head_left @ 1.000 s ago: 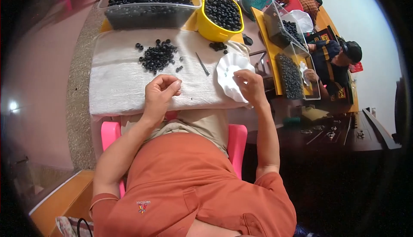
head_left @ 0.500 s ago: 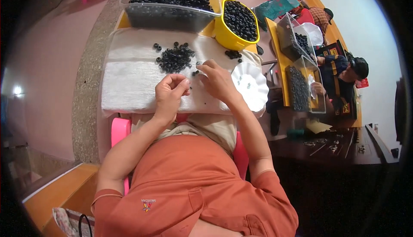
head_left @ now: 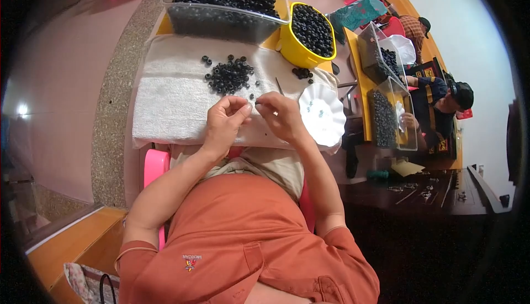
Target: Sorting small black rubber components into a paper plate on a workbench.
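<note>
We have both hands over the white cloth (head_left: pixel 171 105) that covers most of our tabletop (head_left: pixel 270 40), fingertips nearly meeting. Our left hand (head_left: pixel 224 123) has thumb and forefinger brought together; we cannot tell whether anything sits between them. Our right hand (head_left: pixel 281 117) pinches a small dark piece (head_left: pixel 257 103), too tiny for us to say whether it is a bead. Just beyond our left hand lies a loose heap of black beads (head_left: pixel 229 78), with a few strays scattered around it.

Beyond our right hand a slim pointed tool (head_left: pixel 279 86) rests on the cloth. Beside that hand, a white scalloped plate (head_left: pixel 334 130) carries some tiny greenish bits (head_left: pixel 314 108). Near the plate we see a small dark cluster (head_left: pixel 302 73). At the far edge stand a clear plastic box (head_left: pixel 221 25) and a yellow tub (head_left: pixel 298 54), both full of black beads. Off to our right, a co-worker (head_left: pixel 436 105) sits by more clear boxes.
</note>
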`<state>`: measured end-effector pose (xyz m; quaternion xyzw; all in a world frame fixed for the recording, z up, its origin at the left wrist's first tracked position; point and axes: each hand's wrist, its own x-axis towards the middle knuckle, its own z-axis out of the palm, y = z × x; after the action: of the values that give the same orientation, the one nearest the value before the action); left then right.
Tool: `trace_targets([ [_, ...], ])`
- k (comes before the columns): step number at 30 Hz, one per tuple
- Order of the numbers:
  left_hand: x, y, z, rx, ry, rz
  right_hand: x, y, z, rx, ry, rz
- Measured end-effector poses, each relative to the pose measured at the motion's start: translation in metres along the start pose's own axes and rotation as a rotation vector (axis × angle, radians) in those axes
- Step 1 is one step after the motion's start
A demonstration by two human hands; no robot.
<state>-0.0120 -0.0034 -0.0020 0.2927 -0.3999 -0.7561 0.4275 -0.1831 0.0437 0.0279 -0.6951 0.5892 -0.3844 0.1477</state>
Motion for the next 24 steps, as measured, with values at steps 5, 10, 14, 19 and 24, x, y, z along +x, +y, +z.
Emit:
trace_targets([
  [5, 0.002, -0.003, -0.002, 0.007, -0.039, -0.015, -0.007, -0.004, 0.001, -0.128, 0.032, 0.033],
  [10, 0.002, -0.002, -0.003, 0.006, -0.013, -0.025, -0.003, 0.009, -0.005, -0.305, 0.014, 0.051],
  [14, 0.003, -0.003, -0.004, -0.03, 0.007, -0.031, 0.002, 0.014, -0.005, -0.378, -0.043, 0.099],
  [19, 0.003, -0.004, -0.003, -0.039, 0.035, -0.019, 0.011, 0.016, -0.003, -0.496, -0.089, 0.096],
  [24, 0.001, -0.005, -0.004, -0.024, 0.043, 0.004, 0.029, 0.0, 0.001, -0.505, -0.069, 0.067],
])
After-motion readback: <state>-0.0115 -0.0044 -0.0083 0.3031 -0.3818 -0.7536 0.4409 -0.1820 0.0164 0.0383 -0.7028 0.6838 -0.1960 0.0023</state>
